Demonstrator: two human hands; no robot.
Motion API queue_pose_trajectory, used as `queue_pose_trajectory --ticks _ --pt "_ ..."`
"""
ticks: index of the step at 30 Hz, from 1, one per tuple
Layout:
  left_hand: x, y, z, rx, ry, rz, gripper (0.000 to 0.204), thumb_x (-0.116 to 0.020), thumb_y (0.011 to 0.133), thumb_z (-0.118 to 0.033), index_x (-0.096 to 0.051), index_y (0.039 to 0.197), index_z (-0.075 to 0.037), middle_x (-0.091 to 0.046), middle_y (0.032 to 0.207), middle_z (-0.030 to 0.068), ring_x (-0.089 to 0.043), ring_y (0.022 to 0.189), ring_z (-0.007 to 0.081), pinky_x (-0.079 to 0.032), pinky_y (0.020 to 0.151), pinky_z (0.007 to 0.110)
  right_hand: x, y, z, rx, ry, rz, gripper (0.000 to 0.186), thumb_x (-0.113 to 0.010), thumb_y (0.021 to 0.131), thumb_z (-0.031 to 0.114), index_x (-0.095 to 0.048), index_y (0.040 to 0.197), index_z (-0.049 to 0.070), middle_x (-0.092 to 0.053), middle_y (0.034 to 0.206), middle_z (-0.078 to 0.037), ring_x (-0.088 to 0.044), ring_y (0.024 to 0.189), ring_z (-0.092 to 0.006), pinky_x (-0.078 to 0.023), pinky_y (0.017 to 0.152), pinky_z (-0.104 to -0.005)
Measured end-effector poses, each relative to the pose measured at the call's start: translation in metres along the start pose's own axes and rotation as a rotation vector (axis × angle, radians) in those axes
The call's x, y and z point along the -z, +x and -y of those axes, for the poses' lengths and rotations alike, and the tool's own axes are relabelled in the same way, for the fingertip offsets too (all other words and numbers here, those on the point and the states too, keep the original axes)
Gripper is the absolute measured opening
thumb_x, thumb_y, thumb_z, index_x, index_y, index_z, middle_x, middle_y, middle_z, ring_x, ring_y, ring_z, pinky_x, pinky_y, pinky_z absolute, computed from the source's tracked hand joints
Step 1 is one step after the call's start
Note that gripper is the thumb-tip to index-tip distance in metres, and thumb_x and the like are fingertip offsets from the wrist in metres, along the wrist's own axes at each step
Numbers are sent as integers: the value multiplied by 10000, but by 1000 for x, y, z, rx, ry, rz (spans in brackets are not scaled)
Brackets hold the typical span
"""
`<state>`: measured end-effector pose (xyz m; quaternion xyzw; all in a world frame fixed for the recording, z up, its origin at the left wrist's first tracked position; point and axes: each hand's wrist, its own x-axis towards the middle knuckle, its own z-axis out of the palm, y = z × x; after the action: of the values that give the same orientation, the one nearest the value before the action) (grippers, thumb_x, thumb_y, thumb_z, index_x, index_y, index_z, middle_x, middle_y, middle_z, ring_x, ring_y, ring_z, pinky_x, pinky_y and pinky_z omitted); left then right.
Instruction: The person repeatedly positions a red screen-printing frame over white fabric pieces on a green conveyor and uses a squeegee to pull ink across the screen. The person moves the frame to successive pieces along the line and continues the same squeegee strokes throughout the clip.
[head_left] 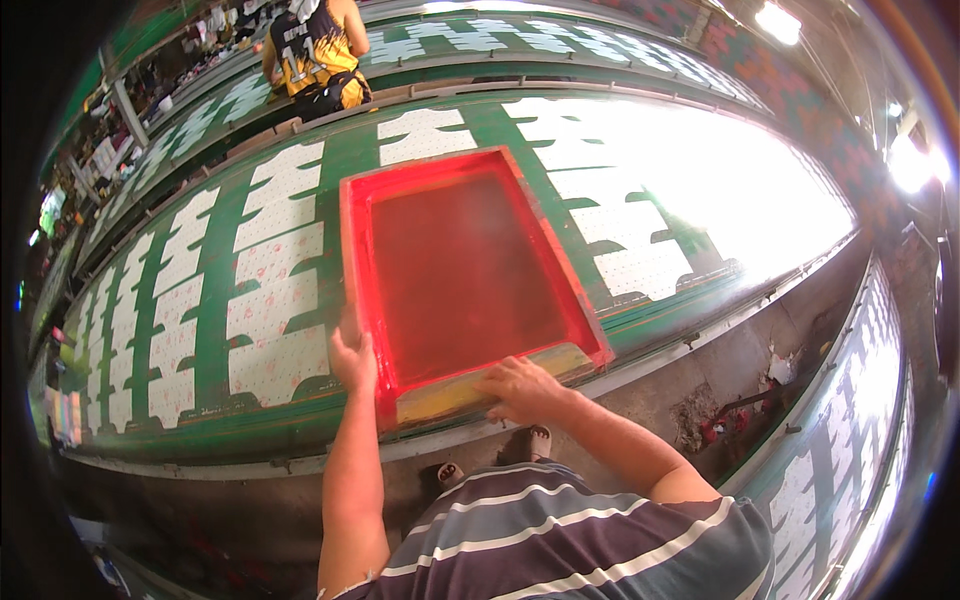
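Note:
A screen printing frame [352,250] with red-stained sides and a dark red mesh [460,270] lies over the green printing table. My left hand [353,358] grips its left side close to the near corner, thumb pointing up. On the yellow-stained near edge [450,398] rests my right hand [522,388], its fingers curled over the rim. White cut fabric pieces [275,310] lie in columns on the table to the left, some bearing small red prints. More white pieces [640,270] are to the right, partly washed out by glare. The frame hides whatever lies beneath it.
The table's near rail [300,465] runs just in front of my feet. Another table with fabric pieces [830,500] stands at the right, across a narrow aisle. A person [318,60] in a black and yellow sleeveless top is beyond the far edge, near a further table [440,45].

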<state>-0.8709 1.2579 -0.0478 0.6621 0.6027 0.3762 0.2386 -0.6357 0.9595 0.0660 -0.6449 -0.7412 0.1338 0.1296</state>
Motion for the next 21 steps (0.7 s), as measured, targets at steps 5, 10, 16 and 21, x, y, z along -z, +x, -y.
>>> queue_pose_trajectory --ticks 5,10,16,21 --pt "2 4 -2 49 27 -11 569 -897 882 -371 -705 1280 -14 -799 1153 244 -774 1092 444 -593 953 543 13 -44 -29 116 259 -75 482 -807 972 330 -742 1395 108 -708 1412 -120 -625 1364 -353 -478 1193 -499" --pt "2 7 -5 93 69 -18 488 -908 897 -359 -752 1155 24 -813 1095 250 -799 1008 423 -603 890 532 40 -98 -95 -69 262 -464 402 -815 942 170 -775 1327 62 -732 1366 -152 -671 1294 -372 -527 1149 -483" --pt "1 7 -11 124 80 -18 444 -890 924 -337 -766 1139 31 -808 1111 242 -783 1020 407 -583 924 514 57 -108 -158 -401 316 -622 436 -793 942 112 -749 1371 54 -664 1476 -216 -614 1379 -415 -514 1171 -514" --pt "2 7 -15 143 12 4 423 -875 933 -316 -763 1150 30 -802 1102 224 -772 995 381 -578 915 509 44 -81 -188 -594 425 -513 588 -825 941 185 -668 1495 68 -577 1582 -253 -556 1454 -432 -472 1229 -508"
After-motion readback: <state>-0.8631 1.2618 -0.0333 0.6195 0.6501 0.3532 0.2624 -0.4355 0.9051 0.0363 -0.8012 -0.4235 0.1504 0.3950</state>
